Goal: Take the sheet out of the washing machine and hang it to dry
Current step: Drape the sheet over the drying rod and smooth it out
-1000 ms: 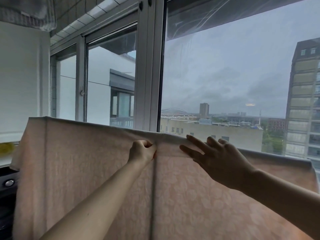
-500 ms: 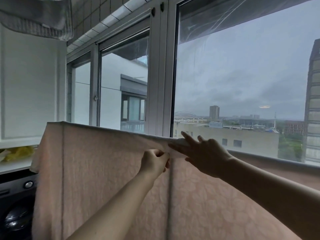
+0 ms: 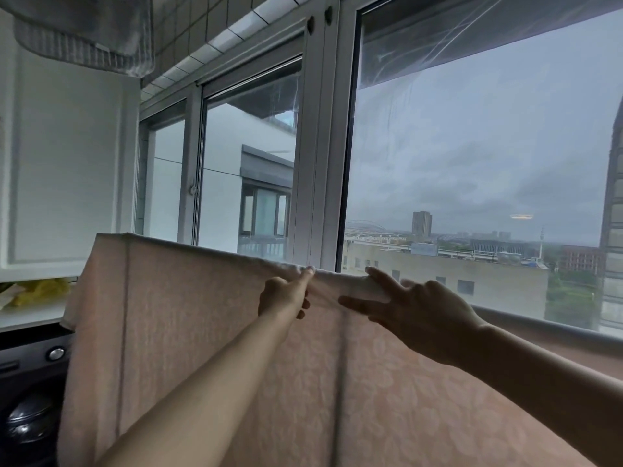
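A pale pink sheet point(image 3: 202, 332) with a faint flower pattern hangs over a bar in front of the window, and its top fold runs across the view. The bar itself is hidden under the cloth. My left hand point(image 3: 286, 296) pinches the top fold at the middle, index finger stretched up along the edge and the other fingers curled. Just to its right, my right hand point(image 3: 414, 308) holds the same fold between its thumb below and its spread fingers above. The cloth is bunched and taut between my two hands.
A dark washing machine point(image 3: 30, 382) stands at the lower left, partly behind the sheet. Above it a white ledge point(image 3: 30, 316) carries something yellow point(image 3: 40, 291). A grey garment point(image 3: 84, 28) hangs at the top left. Close behind the sheet are the window frames point(image 3: 317, 163).
My right hand went from lying flat on the fold to holding it, closer to the left hand. My left index finger has straightened upward. The view has shifted left and up.
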